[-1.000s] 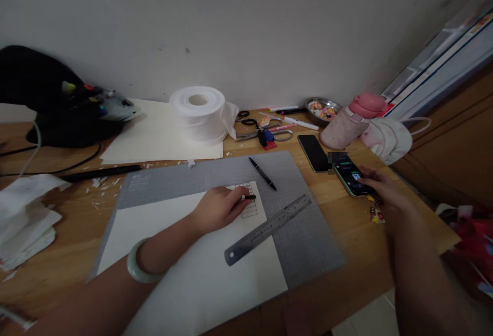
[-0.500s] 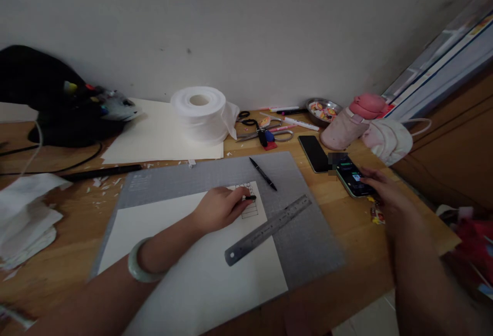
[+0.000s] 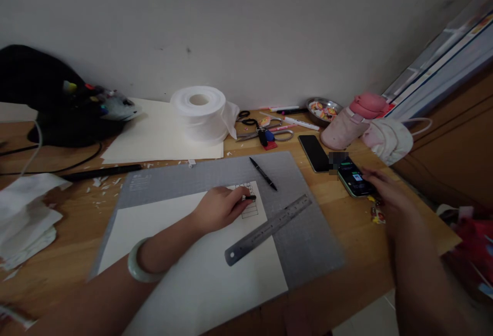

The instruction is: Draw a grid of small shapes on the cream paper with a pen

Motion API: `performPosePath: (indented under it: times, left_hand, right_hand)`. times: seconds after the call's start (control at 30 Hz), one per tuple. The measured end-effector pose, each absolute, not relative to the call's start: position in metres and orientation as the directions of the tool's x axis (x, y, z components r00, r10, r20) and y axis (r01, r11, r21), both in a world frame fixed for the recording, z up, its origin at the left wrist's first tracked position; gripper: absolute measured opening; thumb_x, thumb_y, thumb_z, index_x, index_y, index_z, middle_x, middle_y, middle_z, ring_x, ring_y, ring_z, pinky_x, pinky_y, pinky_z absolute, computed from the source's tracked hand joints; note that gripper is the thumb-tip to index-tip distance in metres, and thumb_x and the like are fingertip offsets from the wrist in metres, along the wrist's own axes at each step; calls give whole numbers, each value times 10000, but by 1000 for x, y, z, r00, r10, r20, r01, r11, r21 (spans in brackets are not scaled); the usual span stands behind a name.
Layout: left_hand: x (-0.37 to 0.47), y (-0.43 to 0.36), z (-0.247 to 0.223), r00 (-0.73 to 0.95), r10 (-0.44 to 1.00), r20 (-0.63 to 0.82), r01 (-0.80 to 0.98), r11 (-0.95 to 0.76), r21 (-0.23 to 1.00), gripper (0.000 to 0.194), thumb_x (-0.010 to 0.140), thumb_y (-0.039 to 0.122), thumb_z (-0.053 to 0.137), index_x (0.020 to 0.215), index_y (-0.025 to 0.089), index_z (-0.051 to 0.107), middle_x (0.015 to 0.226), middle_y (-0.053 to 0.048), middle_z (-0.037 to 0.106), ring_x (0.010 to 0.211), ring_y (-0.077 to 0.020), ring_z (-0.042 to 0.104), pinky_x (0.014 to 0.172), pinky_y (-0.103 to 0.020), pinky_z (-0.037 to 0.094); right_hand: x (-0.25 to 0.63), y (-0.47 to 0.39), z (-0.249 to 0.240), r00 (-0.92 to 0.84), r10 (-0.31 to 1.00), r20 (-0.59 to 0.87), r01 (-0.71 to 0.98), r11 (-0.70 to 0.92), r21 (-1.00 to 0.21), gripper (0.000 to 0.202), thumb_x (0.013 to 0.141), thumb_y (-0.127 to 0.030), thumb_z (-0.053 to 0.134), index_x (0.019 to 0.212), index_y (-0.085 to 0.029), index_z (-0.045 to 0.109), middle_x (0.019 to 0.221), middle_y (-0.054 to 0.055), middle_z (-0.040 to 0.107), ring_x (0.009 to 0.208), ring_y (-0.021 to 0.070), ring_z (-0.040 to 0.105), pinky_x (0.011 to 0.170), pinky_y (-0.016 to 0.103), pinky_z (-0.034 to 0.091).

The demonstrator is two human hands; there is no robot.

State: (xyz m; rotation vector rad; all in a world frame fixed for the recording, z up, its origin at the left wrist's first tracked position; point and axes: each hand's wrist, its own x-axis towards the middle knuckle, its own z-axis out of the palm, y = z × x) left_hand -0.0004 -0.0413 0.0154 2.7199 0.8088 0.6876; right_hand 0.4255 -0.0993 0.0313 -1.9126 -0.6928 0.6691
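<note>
My left hand, with a pale bangle on its wrist, rests on white paper and pinches a small black object, perhaps a pen cap. Beside its fingertips is a small inked grid. A metal ruler lies across the paper's right edge, and a black pen lies on the grey cutting mat. At the right, my right hand holds the lower edge of a lit phone. A dark phone lies left of it.
Behind the mat stand a white tissue roll, scissors, markers, a metal bowl and a pink bottle. Crumpled tissue and paper scraps lie on the left; a black bag is behind.
The lit phone and my right hand have shifted very slightly to the right. My left hand has stayed in place.
</note>
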Motion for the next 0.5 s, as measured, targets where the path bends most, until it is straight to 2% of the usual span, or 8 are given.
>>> performPosePath:
  times: [0.43, 0.5]
  left_hand:
    - [0, -40, 13, 740, 567, 361, 464, -820, 336, 342, 985, 382, 262, 894, 177, 520, 579, 0, 596, 504, -152, 556, 495, -240, 332]
    - [0, -41, 14, 738, 574, 356, 476, -816, 329, 352, 986, 386, 253, 889, 178, 520, 600, -11, 609, 521, -160, 570, 500, -243, 341]
  right_hand:
    - [425, -101, 30, 671, 731, -125, 236, -370, -899, 226, 662, -299, 650, 880, -240, 662, 1024, 78, 692, 910, 235, 649, 714, 371, 503]
    - [422, -101, 30, 676, 735, -47, 321, -351, -880, 218, 666, -311, 637, 867, -231, 663, 963, 81, 703, 842, 227, 657, 681, 364, 503]
